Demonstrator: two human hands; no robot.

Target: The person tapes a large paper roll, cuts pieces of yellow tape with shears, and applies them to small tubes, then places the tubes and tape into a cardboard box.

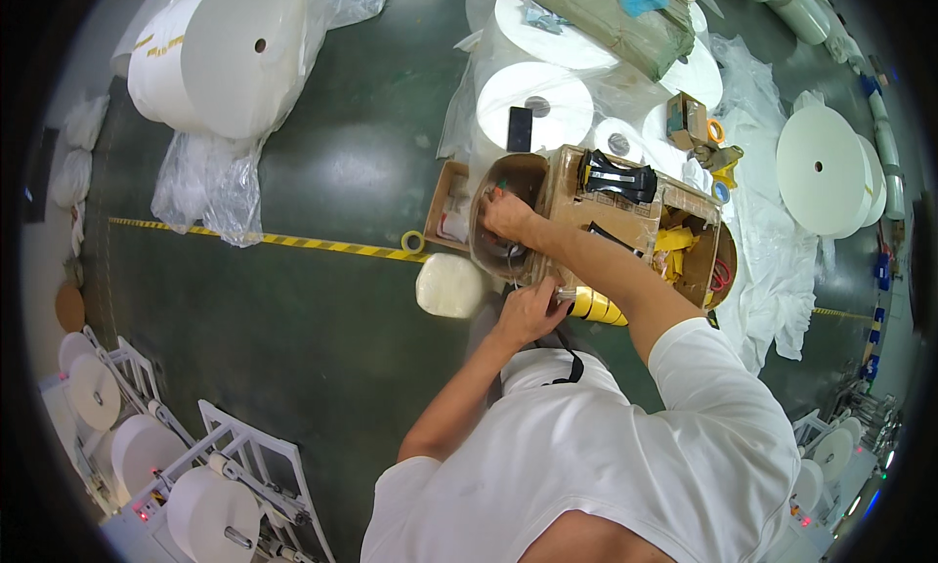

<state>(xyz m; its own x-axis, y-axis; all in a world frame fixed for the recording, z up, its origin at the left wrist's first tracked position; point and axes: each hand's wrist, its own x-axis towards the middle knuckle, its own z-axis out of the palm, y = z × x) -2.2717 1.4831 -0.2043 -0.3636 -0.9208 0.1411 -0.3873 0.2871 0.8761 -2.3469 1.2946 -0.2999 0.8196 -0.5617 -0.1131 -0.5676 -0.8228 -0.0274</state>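
My right hand (506,216) reaches down into a rounded, brownish bin (535,172), its fingers drawn together. Whatever they pinch is too small to name. Close to my waist, my left hand (532,311) is curled at the pale end of a rod carrying yellow rolls (598,307). What lies inside its fingers is hidden. To the right of the bin stands a cardboard box (586,211) with a black tool (618,177) lying on top. An open compartment beside it holds yellow pieces (674,246), and red-handled scissors (721,275) are at its right end.
A small open carton (446,197) adjoins the bin; a white wrapped bundle (451,286) and a tape roll (412,242) sit nearby. Behind are large white rolls (532,99) under plastic and a dark phone (520,128). Another big roll (244,55) stands far left; machines (215,504) stand lower left.
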